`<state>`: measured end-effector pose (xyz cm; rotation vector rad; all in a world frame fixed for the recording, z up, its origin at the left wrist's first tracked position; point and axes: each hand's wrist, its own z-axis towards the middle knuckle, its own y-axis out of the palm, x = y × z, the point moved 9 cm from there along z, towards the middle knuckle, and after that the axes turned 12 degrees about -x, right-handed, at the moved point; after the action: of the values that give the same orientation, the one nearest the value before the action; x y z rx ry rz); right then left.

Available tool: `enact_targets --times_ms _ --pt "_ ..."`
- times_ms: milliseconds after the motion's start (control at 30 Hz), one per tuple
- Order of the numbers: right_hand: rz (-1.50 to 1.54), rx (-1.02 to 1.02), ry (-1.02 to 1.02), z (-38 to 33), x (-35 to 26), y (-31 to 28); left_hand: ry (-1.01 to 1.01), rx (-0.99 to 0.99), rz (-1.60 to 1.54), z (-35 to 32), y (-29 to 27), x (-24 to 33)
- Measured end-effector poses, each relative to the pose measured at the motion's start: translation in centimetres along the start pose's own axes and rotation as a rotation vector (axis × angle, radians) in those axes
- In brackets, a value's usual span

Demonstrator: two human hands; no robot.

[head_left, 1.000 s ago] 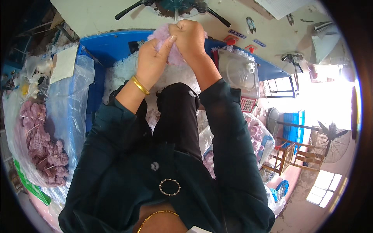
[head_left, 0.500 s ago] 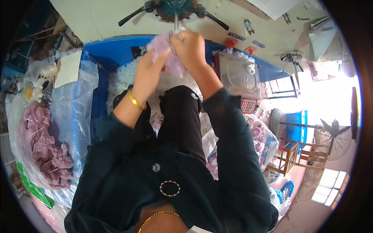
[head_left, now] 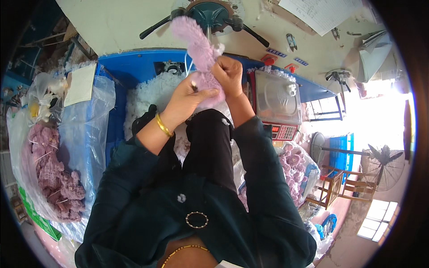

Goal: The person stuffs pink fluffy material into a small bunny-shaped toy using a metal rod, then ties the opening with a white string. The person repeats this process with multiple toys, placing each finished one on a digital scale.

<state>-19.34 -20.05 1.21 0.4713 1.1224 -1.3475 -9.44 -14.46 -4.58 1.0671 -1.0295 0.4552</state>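
Observation:
A long, fuzzy pink plush piece [head_left: 195, 42] with a white strap hangs between my hands, in front of a metal tube [head_left: 208, 33] on a dark green machine [head_left: 210, 14]. Its upper end curves up to the left, over one black handle of the machine. My left hand [head_left: 185, 99] grips the lower end, thumb on top. Beside it, my right hand [head_left: 229, 77] is closed on the plush's right side, fingers curled. A tuft of white stuffing [head_left: 219, 49] sticks out above the right hand.
White stuffing [head_left: 147, 96] fills the blue bin ahead of my knees. To the left, a clear bag holds mauve plush pieces [head_left: 53, 169]; another bag of pink pieces [head_left: 295, 169] stands right. A scale [head_left: 282, 131] with a plastic tub [head_left: 278, 98] sits right of my arm.
The plush, bunched near the tube before, now extends with its upper end raised to the left. Both hands have come lower, the left hand now at its bottom end.

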Motion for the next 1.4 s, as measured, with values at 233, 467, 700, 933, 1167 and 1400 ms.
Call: enact_targets --times_ms 233,467,700,933,1167,1400 --pt "-0.016 -0.081 -0.072 -1.3 -0.7 0.7 0.29 0.081 0.511 -1.9 1.0 1.0" --pt "-0.169 -0.041 -0.124 0.6 -1.7 0.1 0.463 0.16 0.986 -1.0 0.2 2.9" --pt "-0.245 0.056 -0.204 2.9 -1.1 -0.7 0.508 0.31 1.171 0.9 0.6 4.7" --pt "-0.265 0.006 -0.116 -0.6 -3.8 0.5 0.33 0.158 0.758 -2.9 1.5 3.5" --pt "-0.389 0.129 0.09 2.6 -3.5 0.3 0.008 0.112 0.159 -0.8 -0.8 4.1" --pt "-0.156 0.039 0.149 -0.5 -3.5 1.3 -0.01 -0.21 -0.107 -2.2 -5.0 2.0"
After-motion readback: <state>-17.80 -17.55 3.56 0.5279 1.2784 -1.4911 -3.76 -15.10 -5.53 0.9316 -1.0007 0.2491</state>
